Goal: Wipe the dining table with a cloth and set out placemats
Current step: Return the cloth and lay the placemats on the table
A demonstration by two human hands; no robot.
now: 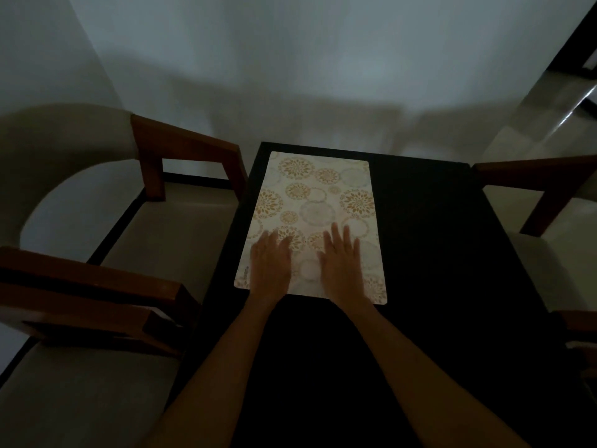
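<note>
Both hands are laid flat, fingers straight and slightly spread, on the near end of a single placemat point(318, 218); nothing is grasped by either. The left hand point(270, 265) is set near the mat's left edge and the right hand point(341, 260) beside it toward the middle, the two hands close together but apart. The forearms are stretched forward over the dark table point(452, 253).

The placemat is seen as a pale cream rectangle with rounded corners, printed with golden leaf-like rosettes and faint grey-blue rings. It is laid lengthwise on the left half of the table, its far end close to the table's far edge and its left side near the left edge.

One placemat and one table are counted. Two chairs point(106, 253) with brown wooden arms and pale seats are drawn up on the left, and a wooden arm point(549, 185) of another chair is seen on the right.

The scene is dimly lit. The table surface is rendered almost black, so that its near edge cannot be made out. The right-hand chair is cut off by the frame, and the fingertips are slightly blurred.
</note>
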